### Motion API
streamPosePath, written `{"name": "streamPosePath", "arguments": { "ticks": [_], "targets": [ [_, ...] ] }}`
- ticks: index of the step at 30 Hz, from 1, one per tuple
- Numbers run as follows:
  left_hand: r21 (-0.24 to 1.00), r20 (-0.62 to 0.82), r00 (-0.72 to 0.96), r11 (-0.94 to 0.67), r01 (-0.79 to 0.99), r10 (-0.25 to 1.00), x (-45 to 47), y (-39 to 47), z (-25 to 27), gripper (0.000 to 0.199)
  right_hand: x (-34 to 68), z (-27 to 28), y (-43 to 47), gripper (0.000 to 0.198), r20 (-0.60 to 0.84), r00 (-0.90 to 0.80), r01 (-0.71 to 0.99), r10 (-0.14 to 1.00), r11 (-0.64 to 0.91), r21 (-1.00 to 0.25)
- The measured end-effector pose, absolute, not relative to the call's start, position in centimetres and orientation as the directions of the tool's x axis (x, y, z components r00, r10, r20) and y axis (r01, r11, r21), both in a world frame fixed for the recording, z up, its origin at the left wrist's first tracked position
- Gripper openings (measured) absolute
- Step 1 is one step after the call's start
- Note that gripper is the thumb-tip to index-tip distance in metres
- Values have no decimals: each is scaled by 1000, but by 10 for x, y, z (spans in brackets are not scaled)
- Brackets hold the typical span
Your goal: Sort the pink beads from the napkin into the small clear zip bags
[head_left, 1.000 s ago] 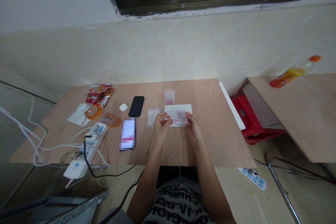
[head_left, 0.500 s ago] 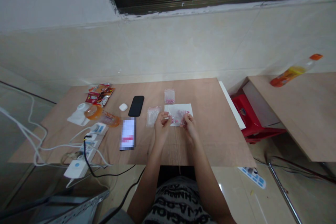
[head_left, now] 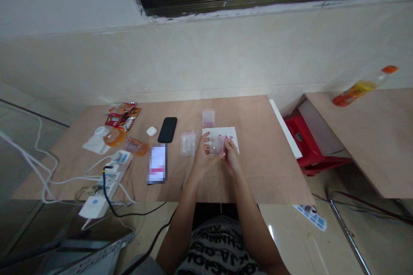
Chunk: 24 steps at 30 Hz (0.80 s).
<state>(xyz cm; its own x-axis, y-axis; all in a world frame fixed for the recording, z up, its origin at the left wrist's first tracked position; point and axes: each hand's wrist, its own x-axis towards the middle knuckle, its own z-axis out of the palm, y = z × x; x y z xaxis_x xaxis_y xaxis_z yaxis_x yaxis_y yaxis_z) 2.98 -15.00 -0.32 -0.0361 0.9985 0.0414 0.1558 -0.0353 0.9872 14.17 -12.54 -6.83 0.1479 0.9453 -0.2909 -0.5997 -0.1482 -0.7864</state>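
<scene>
A small clear zip bag is held between my hands over a sheet of white paper. My left hand curls its fingers around the bag's left side, the thumb reaching across toward the right hand. My right hand pinches the bag's right edge. Small red pieces show by the right fingertips; whether they lie on the paper or in the bag is hard to tell. Just left of my left hand lies a clear plastic bag. Behind the paper sits another zip bag with small pink-red pieces inside.
Left on the table are a black phone, a lit phone, a white case, an orange bottle, snack wrappers and a power strip with cables. A drink bottle lies on the right table.
My left hand has turned, its thumb now reaching right across the bag to the right hand. The hands are closer together. The paper's right edge has shifted slightly.
</scene>
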Motion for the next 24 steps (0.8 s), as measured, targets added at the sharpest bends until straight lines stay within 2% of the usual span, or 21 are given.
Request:
{"name": "streamPosePath", "arguments": {
  "ticks": [3, 6, 9, 15, 24],
  "targets": [
    [959, 106, 110, -130, 250, 988, 29, -152, -7, 108, 138, -69, -126, 26, -301, 150, -612, 942, -151, -776],
    [928, 161, 180, -211, 308, 970, 28, -150, -12, 110, 136, -67, -127, 25, -309, 146, -584, 940, -171, -794],
    [903, 207, 192, -263, 340, 959, 26, -146, -17, 100, 136, -64, -128, 23, -287, 177, -546, 941, -149, -824],
    [891, 257, 197, -311, 331, 946, 23, -143, -19, 65, 138, -57, -128, 24, -269, 208, -529, 941, -123, -840],
    [930, 174, 185, -223, 292, 967, 23, -144, -11, 52, 135, -57, -128, 29, -297, 159, -536, 942, -170, -827]
  ]
}}
